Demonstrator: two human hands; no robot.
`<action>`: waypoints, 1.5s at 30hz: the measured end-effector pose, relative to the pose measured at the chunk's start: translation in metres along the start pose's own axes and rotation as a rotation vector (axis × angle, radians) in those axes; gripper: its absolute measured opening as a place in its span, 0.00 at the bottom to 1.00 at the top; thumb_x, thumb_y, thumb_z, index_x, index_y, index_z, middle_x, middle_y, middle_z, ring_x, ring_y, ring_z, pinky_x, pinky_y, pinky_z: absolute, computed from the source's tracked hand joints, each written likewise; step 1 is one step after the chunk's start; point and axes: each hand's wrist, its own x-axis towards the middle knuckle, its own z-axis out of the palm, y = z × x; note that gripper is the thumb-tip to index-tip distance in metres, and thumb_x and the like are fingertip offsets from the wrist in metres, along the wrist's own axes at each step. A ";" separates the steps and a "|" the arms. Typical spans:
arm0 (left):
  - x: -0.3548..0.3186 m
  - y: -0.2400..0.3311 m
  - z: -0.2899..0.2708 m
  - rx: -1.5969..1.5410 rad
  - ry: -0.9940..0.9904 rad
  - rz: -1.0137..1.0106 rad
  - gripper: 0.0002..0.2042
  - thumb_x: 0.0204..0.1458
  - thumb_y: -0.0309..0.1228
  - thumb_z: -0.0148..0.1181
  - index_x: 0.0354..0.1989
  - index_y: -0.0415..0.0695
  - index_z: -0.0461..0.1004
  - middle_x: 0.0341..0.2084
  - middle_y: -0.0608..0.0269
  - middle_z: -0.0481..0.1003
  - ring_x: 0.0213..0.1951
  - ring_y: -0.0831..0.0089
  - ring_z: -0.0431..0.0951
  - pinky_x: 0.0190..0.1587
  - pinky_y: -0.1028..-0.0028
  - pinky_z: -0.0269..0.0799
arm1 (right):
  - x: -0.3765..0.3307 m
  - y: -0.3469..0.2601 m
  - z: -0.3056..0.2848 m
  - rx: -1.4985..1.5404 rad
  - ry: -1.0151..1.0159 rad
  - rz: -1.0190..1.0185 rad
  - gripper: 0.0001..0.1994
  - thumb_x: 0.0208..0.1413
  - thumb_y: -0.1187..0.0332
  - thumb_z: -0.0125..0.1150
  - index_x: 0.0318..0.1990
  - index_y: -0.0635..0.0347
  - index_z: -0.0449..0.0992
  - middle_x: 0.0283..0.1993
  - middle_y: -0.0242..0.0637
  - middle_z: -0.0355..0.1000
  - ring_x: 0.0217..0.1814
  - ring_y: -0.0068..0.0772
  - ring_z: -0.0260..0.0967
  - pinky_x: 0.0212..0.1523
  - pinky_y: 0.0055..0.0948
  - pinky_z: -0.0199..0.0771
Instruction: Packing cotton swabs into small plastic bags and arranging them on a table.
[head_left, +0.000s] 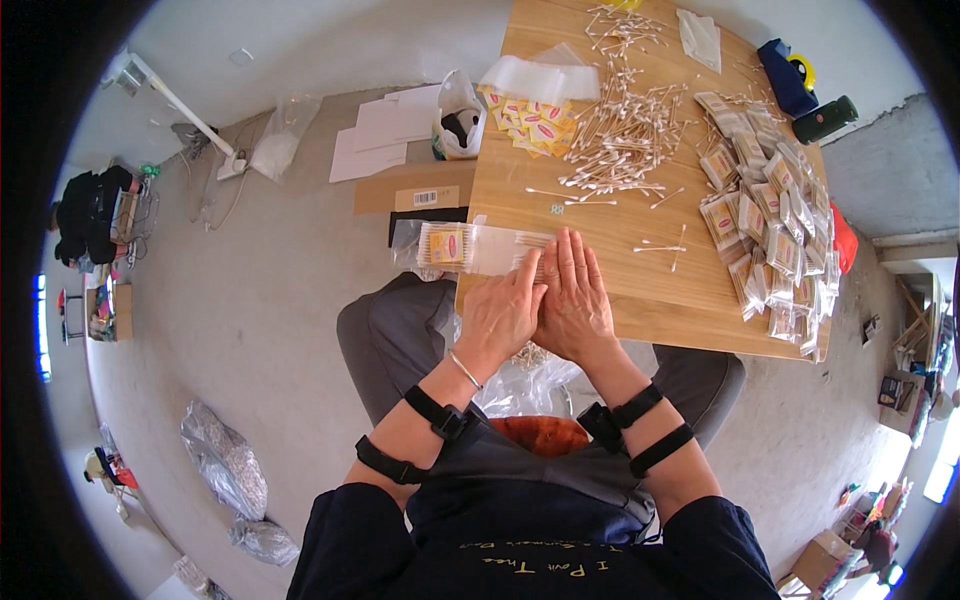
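At the table's near-left edge, my two hands meet over a row of cotton swabs (pixel 533 240). My left hand (pixel 497 315) reaches in with its fingers stretched toward the right one, its fingertips at the swabs. My right hand (pixel 577 305) lies flat with its fingers straight and side by side, over the swabs' right end. The palms hide most of this row. Just left of it, a clear plastic bag (pixel 409 245) holds a packed row of swabs with a yellow label card (pixel 447 246), sticking out past the table edge.
Loose swabs (pixel 635 130) are heaped across the wooden table (pixel 640 300). Yellow cards (pixel 535 125) and clear bags (pixel 540 77) lie at the back left. Filled swab packs (pixel 770 215) pile up on the right, near a dark green cylinder (pixel 826 119). A white bag (pixel 460 110) stands beside the table.
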 end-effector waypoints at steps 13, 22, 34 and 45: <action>0.011 -0.006 -0.006 0.066 -0.110 0.045 0.28 0.57 0.34 0.55 0.66 0.41 0.59 0.32 0.51 0.80 0.30 0.57 0.82 0.31 0.60 0.75 | 0.000 0.000 -0.011 0.129 -0.013 -0.011 0.54 0.44 0.38 0.62 0.69 0.73 0.51 0.75 0.59 0.42 0.79 0.53 0.35 0.76 0.45 0.34; 0.015 -0.006 -0.008 0.049 -0.128 0.026 0.24 0.59 0.34 0.51 0.63 0.39 0.61 0.30 0.49 0.80 0.28 0.54 0.81 0.30 0.59 0.75 | -0.006 0.001 -0.013 0.133 0.006 -0.030 0.52 0.47 0.37 0.60 0.69 0.72 0.52 0.74 0.56 0.47 0.78 0.51 0.40 0.76 0.45 0.39; 0.018 -0.012 -0.002 -0.545 0.237 -0.044 0.24 0.62 0.28 0.51 0.66 0.37 0.58 0.64 0.45 0.60 0.66 0.54 0.60 0.66 0.64 0.57 | -0.005 -0.007 -0.012 0.139 0.006 0.003 0.50 0.52 0.36 0.54 0.67 0.76 0.53 0.73 0.59 0.46 0.79 0.52 0.38 0.76 0.44 0.37; 0.025 -0.024 0.016 -1.406 0.127 -0.098 0.29 0.70 0.43 0.34 0.71 0.34 0.48 0.72 0.49 0.48 0.74 0.60 0.42 0.74 0.63 0.34 | 0.000 -0.021 -0.002 0.218 -0.012 0.117 0.43 0.59 0.46 0.51 0.67 0.79 0.49 0.74 0.63 0.41 0.79 0.59 0.34 0.76 0.49 0.33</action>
